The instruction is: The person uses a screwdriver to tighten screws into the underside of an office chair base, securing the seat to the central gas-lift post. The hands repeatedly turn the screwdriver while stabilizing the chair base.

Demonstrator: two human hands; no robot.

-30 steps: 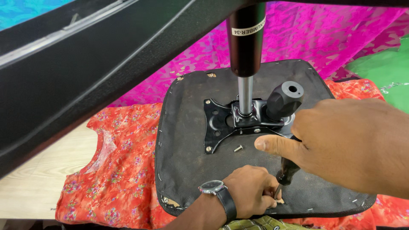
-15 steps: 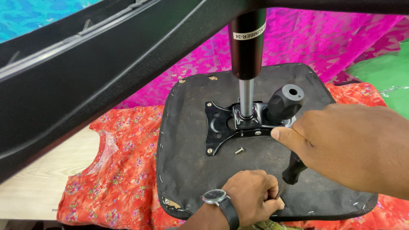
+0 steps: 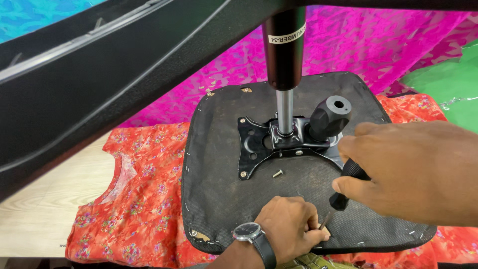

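Hands crowd the near edge of an upturned chair seat (image 3: 224, 199), black fabric underside facing up. The right hand (image 3: 413, 172) comes in big from the right, fingers curled around a black-handled screwdriver (image 3: 348, 182); the handle slants down toward the near left and its thin metal shaft shows just below the grip, pointing at the left hand. The left hand (image 3: 289, 226), with a wristwatch (image 3: 247, 232) on the wrist, is bunched into a loose fist on the seat's near edge, fingertips pinched together right where the shaft ends. What it pinches is too small to make out.

Just beyond the hands, a loose screw (image 3: 277, 173) lies on the fabric, near the black metal mounting plate (image 3: 254, 147) bolted to the middle of the seat. A chrome gas-lift column (image 3: 285, 112) rises from that plate into a fat black cylinder (image 3: 284, 45) with a white label. Right of it stands a chunky black knob (image 3: 331, 115), partly hidden by the right hand.

A broad black chair part (image 3: 99, 84) sweeps across the whole upper left, blocking much of the far view. Under the seat: orange floral cloth (image 3: 134, 209) near left, magenta cloth (image 3: 358, 45) far, green cloth (image 3: 448, 84) far right, pale wooden floor (image 3: 40, 219) at left.
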